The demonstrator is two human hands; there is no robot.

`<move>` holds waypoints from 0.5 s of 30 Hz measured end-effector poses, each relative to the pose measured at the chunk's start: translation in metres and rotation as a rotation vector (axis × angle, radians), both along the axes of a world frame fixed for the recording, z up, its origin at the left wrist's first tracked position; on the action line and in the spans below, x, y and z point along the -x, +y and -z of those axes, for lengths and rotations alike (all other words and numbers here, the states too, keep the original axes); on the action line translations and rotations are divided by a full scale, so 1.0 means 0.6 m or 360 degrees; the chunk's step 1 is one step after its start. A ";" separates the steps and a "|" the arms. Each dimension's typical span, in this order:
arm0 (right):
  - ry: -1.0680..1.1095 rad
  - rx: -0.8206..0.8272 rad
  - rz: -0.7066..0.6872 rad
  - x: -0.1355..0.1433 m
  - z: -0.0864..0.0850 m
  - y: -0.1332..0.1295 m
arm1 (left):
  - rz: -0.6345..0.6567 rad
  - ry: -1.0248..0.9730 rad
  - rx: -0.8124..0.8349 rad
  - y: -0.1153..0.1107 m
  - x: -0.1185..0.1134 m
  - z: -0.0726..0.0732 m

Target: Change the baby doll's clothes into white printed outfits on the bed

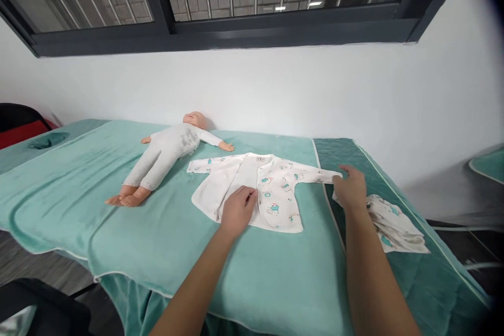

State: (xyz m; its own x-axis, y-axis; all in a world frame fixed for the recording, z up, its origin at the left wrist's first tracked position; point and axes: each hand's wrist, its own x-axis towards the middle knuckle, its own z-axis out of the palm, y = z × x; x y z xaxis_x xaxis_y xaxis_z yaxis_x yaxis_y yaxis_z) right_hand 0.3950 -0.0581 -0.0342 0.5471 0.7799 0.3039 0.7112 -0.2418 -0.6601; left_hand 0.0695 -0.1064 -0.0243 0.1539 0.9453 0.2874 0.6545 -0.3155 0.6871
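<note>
A small white printed shirt (pixel 277 194) lies spread on the green cover, its front unfastened and both sleeves stretched out sideways. My left hand (pixel 239 210) rests on the middle of the shirt, fingers pressed together at the front edge. At the far right, my right hand (pixel 349 186) has thumb and fingers at the cuff of the right-side sleeve, pinching its end. A baby doll (pixel 169 149) in white clothing lies on its back to the left of the shirt, its head toward the wall and its feet toward the front left.
A crumpled white printed cloth (pixel 396 226) lies right of my right forearm. The bed's green cover (pixel 157 241) reaches the white wall under a barred window. A black chair (pixel 43 304) stands at the front left; a red and black item (pixel 21 128) is beyond the bed.
</note>
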 end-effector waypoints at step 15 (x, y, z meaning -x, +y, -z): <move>0.0030 0.0590 0.0149 -0.008 0.007 -0.011 | 0.0010 0.0031 -0.0036 0.000 0.002 0.002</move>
State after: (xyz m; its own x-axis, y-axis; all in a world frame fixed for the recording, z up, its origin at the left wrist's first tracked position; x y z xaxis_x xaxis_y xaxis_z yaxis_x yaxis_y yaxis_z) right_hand 0.3998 -0.0650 -0.0381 0.6238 0.7816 -0.0003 0.6635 -0.5298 -0.5283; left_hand 0.0681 -0.1063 -0.0256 0.1656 0.9377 0.3056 0.6655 -0.3349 0.6671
